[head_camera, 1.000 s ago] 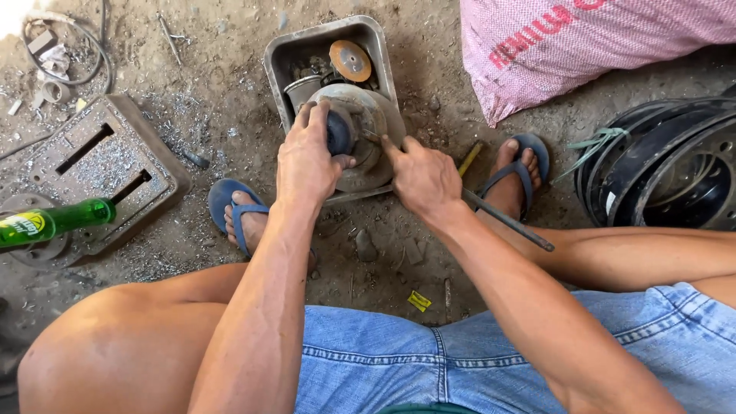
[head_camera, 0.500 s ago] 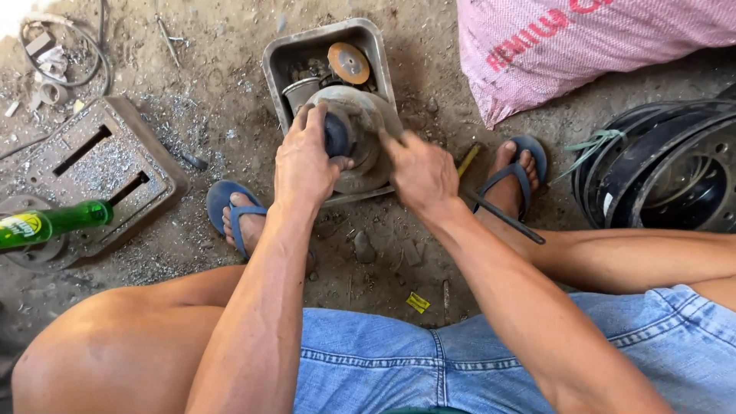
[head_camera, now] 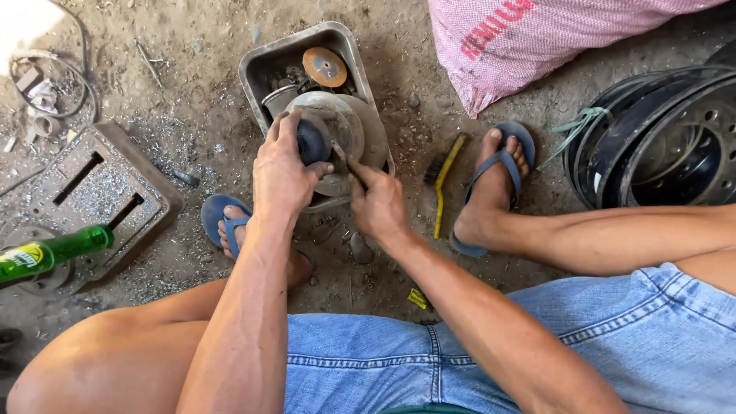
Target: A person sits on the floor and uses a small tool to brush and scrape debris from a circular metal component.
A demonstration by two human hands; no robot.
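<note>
Centrally, the round metal part (head_camera: 337,134) rested tilted on the grey metal tray (head_camera: 257,73), covering the tray's near end. The left hand (head_camera: 284,172) wrapped closed around the part's dark hub (head_camera: 313,142); the right hand (head_camera: 377,203) pinched a thin tool (head_camera: 340,153) against the part. A yellow-handled brush (head_camera: 443,180) lay right of the tray.

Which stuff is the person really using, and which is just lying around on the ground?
In use:
left hand
right hand
round metal disc part
grey tray

Lying about:
green bottle
yellow-handled brush
pink sack
black wheel rims
</note>
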